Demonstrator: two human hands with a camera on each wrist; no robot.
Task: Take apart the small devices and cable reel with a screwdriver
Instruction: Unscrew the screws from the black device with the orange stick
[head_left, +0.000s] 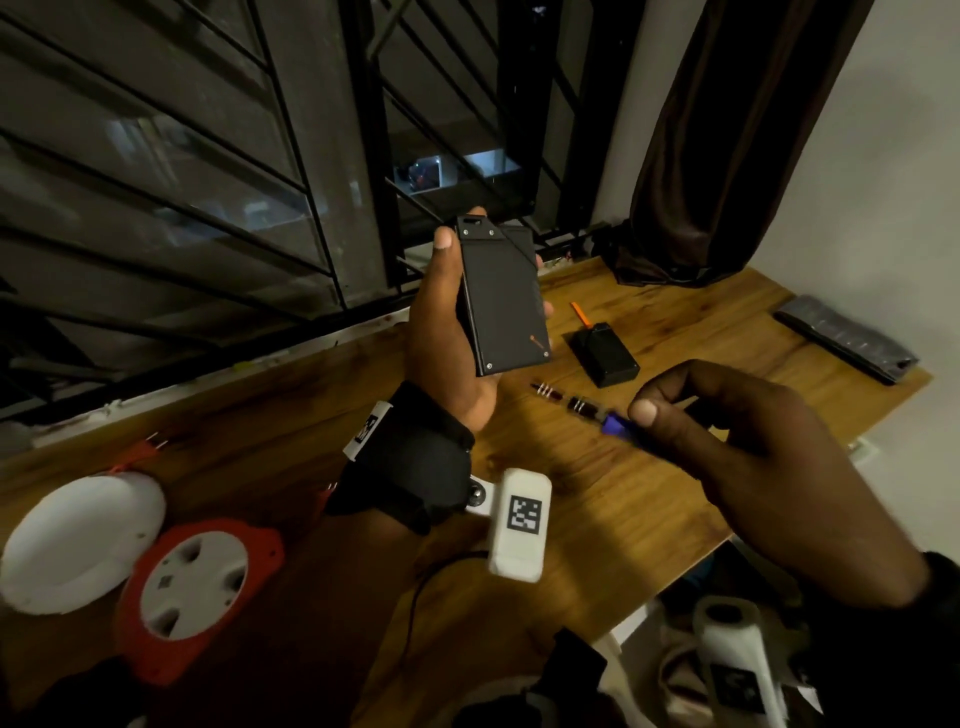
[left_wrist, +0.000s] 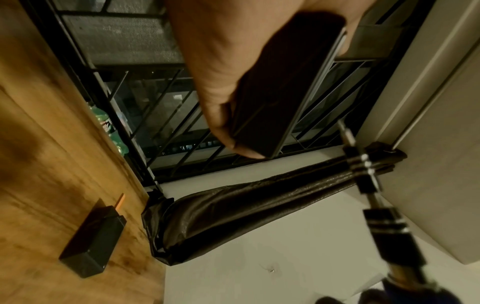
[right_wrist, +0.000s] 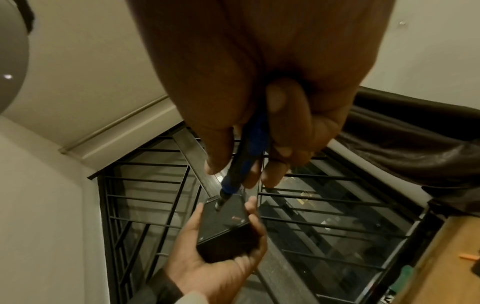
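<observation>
Box held up, driver coming to its corner screw

Head view: left hand (head_left: 452, 332) holds the box (head_left: 501, 301) upright above the table (head_left: 649, 499), thumb along one long edge, fingers wrapped behind the other, face with its small corner screws turned outward. Right hand (head_left: 737, 447) pinches the blue handle of the screwdriver (head_left: 587, 408), whose shaft points toward the box's lower corner, near it but apart from it. A second, smaller box (head_left: 605, 356) lies on the table toward the far edge, an orange strip (head_left: 578, 313) just beyond it. By the near left corner sit the reel (head_left: 200, 587), orange and white, and a white cover (head_left: 78, 540) touching it.

Left wrist view: the box (left_wrist: 280, 86) lies along the palm, clamped edge to edge. The screwdriver (left_wrist: 374, 197) rises from the lower right, its tip close to the box's edge; whether it touches I cannot tell.

Right wrist view: fingers (right_wrist: 280, 144) curl round the screwdriver (right_wrist: 249, 160), tip at or just above the box (right_wrist: 226, 226), which the left hand (right_wrist: 215, 265) cradles.

It looks a stiff, light, smooth shell, likely slippery. Gripping it by the long edges, clear of the screws, seems right. The driver is best taken at the handle, pressing straight down so the small tip does not skid.
</observation>
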